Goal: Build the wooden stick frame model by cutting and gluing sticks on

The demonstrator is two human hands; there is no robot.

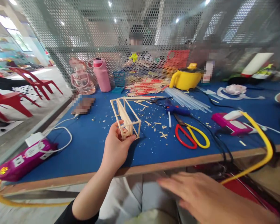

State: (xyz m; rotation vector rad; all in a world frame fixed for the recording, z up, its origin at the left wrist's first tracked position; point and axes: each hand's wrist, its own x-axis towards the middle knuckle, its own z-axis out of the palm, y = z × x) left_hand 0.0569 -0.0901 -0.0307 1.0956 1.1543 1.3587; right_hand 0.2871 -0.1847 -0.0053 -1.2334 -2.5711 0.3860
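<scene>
left grip [116, 145] pinches a pale wooden box-shaped frame [124, 114], likely light, stiff, fragile, best held at corner joints [139, 121]; right grip [198, 193] spreads empty.

There are one open box-like frame of pale wooden sticks [125, 117], one dark-blue glue gun [174, 108], one pair of red-and-yellow-handled scissors [180, 121], one lidded yellow pot [188, 80], two magenta power strips [12, 169] [220, 121], one opaque pink bottle [102, 76], one clear pink bottle [82, 81], two red plastic chairs [46, 84] [1, 100]; overlapping translucent rods [188, 99], uncountable.
</scene>
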